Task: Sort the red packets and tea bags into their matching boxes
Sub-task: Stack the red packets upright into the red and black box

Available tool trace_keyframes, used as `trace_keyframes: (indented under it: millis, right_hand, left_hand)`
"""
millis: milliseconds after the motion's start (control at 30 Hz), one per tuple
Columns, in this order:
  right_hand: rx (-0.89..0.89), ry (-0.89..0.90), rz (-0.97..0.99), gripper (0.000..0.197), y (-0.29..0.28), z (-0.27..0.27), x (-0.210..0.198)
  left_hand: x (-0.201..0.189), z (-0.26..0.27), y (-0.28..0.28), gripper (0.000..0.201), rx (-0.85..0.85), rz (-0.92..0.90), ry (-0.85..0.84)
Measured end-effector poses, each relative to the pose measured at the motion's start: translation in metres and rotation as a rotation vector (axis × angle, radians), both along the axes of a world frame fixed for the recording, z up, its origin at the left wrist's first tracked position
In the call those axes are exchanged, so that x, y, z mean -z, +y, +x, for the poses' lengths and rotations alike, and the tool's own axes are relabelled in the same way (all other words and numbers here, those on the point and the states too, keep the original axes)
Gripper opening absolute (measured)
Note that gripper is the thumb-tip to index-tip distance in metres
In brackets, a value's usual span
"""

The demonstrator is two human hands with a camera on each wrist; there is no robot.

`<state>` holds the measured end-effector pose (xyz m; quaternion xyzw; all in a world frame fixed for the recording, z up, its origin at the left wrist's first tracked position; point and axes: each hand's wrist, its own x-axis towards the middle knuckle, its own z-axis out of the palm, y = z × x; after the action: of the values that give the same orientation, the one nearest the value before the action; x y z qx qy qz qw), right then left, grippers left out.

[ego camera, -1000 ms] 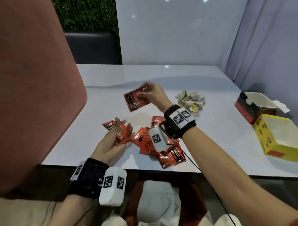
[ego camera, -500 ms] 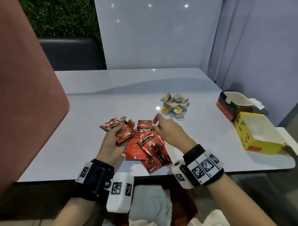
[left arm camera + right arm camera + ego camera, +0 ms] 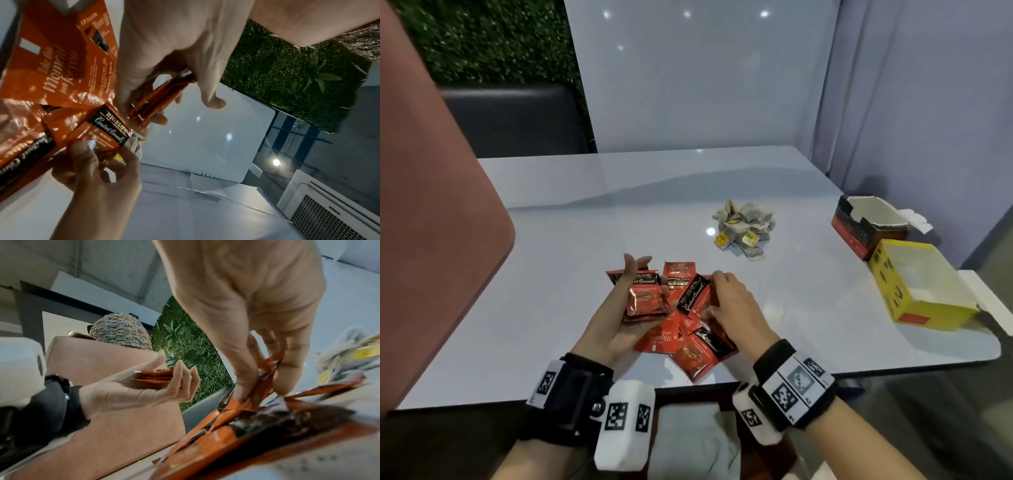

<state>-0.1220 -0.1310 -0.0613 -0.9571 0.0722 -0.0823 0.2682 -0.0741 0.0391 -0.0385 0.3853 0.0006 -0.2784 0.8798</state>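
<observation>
Right hand (image 3: pixel 732 308) fingers pinch a red packet (image 3: pixel 693 297) just right of the left hand (image 3: pixel 619 318), which cradles a stack (image 3: pixel 645 299).

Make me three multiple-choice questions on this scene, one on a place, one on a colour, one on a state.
1. Where is the tea bag pile?
A. in a box
B. on the table
C. in a hand

2. What colour is the box nearest the table's right edge?
A. yellow
B. green
C. blue

3. What is the left hand doing?
A. holding red packets
B. lying flat and bare
C. gripping a box

Answers: 1 B, it lies loose on the tabletop. 2 A, the yellow box stands open. 3 A, a stack sits in its palm.
</observation>
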Motion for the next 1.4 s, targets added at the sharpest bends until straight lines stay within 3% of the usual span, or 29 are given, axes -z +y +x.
trace_keyframes:
  millis: [167, 300, 367, 433, 533, 700, 767, 900, 933, 1000, 1167, 1400]
  right_hand:
    - [0.079, -0.047, 0.148, 0.025, -0.013, -0.003, -0.001]
    - [0.081, -0.163, 0.8, 0.032, -0.022, -0.012, -0.028]
    - [0.065, -0.202, 0.992, 0.041, -0.018, -0.017, -0.041]
    - [0.037, -0.202, 0.898, 0.044, -0.007, -0.018, -0.048]
    - [-0.038, -0.212, 0.634, 0.043, 0.013, -0.014, -0.048]
    - [-0.185, -0.102, -0.084, 0.038, 0.017, -0.01, -0.053]
    - [-0.31, -0.1, -0.237, 0.045, 0.008, -0.007, -0.062]
    - [-0.644, 0.167, -0.141, 0.114, 0.005, 0.007, -0.066]
    - [-0.693, 0.214, -0.161, 0.122, 0.007, 0.011, -0.064]
    - [-0.752, 0.239, -0.202, 0.118, 0.01, 0.016, -0.059]
    - [-0.747, 0.147, -0.236, 0.08, 0.016, 0.016, -0.05]
    - [-0.667, 0.099, -0.076, 0.076, 0.017, 0.009, -0.049]
  left_hand:
    - [0.0, 0.002, 0.0, 0.087, -0.029, -0.033, 0.045]
    - [-0.001, -0.002, -0.004, 0.097, 0.029, -0.028, 0.015]
    - [-0.002, -0.006, -0.01, 0.102, 0.053, -0.033, 0.012]
    - [-0.004, -0.01, -0.02, 0.098, 0.111, -0.014, 0.039]
    - [-0.006, -0.015, -0.033, 0.073, 0.169, 0.029, 0.11]
    - [-0.003, -0.014, -0.033, 0.031, 0.166, -0.021, 0.164]
    - [-0.001, -0.013, -0.028, 0.02, 0.169, 0.011, 0.184]
    - [-0.004, -0.015, -0.029, 0.015, 0.182, 0.155, 0.159]
    - [-0.006, -0.017, -0.03, 0.014, 0.201, 0.194, 0.143]
    - [-0.009, -0.022, -0.031, 0.017, 0.247, 0.241, 0.098]
    - [-0.008, -0.021, -0.023, 0.023, 0.244, 0.305, 0.074]
    - [-0.013, -0.025, -0.017, 0.02, 0.264, 0.383, 0.005]
